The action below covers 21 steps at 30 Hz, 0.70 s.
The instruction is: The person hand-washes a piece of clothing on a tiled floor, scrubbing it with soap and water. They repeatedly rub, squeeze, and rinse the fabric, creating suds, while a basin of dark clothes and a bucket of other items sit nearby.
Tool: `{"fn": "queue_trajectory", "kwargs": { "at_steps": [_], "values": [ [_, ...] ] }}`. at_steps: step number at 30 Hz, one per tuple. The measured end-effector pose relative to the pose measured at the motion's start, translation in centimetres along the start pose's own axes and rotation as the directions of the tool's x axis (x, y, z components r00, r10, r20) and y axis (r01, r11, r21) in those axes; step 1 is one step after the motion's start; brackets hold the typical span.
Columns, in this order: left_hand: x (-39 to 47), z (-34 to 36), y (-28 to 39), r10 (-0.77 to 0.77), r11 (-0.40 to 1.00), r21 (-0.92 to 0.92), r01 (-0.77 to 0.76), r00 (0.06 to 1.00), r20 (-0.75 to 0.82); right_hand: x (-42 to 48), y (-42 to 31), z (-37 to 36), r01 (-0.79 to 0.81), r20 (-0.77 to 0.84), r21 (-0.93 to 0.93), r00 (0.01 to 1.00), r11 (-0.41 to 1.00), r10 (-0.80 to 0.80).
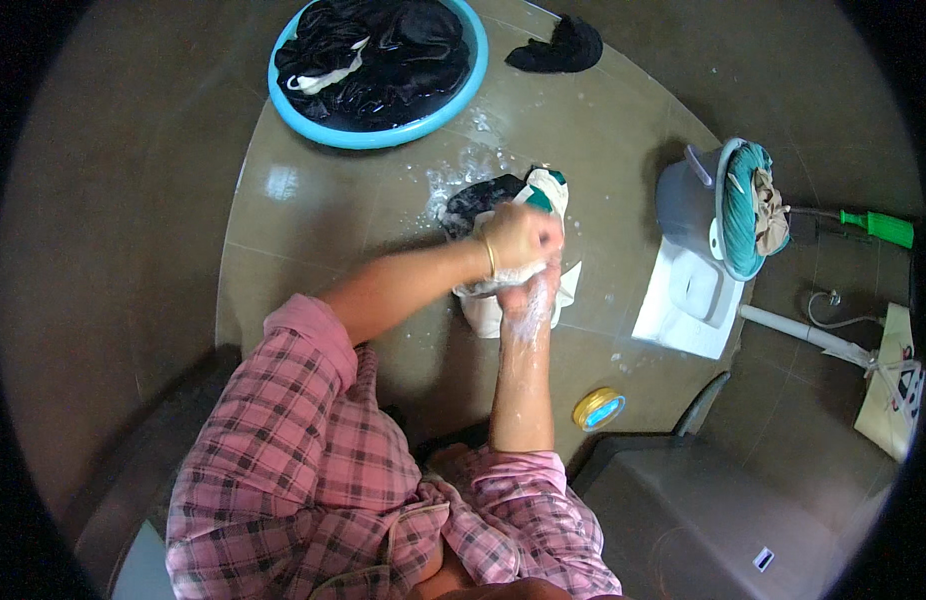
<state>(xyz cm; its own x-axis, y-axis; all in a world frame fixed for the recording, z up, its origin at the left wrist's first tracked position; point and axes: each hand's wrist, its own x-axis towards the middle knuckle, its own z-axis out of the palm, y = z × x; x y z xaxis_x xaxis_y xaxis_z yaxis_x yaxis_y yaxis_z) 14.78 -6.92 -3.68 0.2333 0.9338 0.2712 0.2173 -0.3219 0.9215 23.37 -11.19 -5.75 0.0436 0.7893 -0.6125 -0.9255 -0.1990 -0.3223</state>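
Note:
My left hand, with a bangle at the wrist, is clenched over soapy white cloth and looks slightly blurred. Just below it, touching it, my right hand is wet with suds and also grips the cloth. White fabric with green patches extends beyond my hands. Beside it on the tiled floor lies a dark, foamy cloth. How much of the fabric is one piece cannot be told.
A blue basin holds dark wet clothes and a white strip. A black cloth lies nearby. At right stand a grey bucket with teal and beige cloth, and a white squat toilet. A yellow tub with blue contents sits closer.

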Motion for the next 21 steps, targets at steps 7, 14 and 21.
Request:
{"fn": "queue_trajectory", "kwargs": {
  "at_steps": [7,14,21],
  "values": [
    [-1.9,-0.1,1.6,0.243,0.966,-0.128,-0.224,0.957,0.157,-0.1,0.1,0.1,0.078,0.482,0.166,0.863,0.983,-0.15],
    [-0.4,-1.2,-0.2,-0.117,0.993,-0.008,0.118,0.98,-0.16,-0.5,0.7,0.0,-0.008,-0.104,-0.117,0.995,0.993,-0.004],
    [-0.7,-0.7,0.1,0.126,0.988,-0.107,-0.11,0.979,0.163,0.4,0.9,-0.9,0.455,0.403,-0.394,0.866,0.798,-0.295]
  ]
}}
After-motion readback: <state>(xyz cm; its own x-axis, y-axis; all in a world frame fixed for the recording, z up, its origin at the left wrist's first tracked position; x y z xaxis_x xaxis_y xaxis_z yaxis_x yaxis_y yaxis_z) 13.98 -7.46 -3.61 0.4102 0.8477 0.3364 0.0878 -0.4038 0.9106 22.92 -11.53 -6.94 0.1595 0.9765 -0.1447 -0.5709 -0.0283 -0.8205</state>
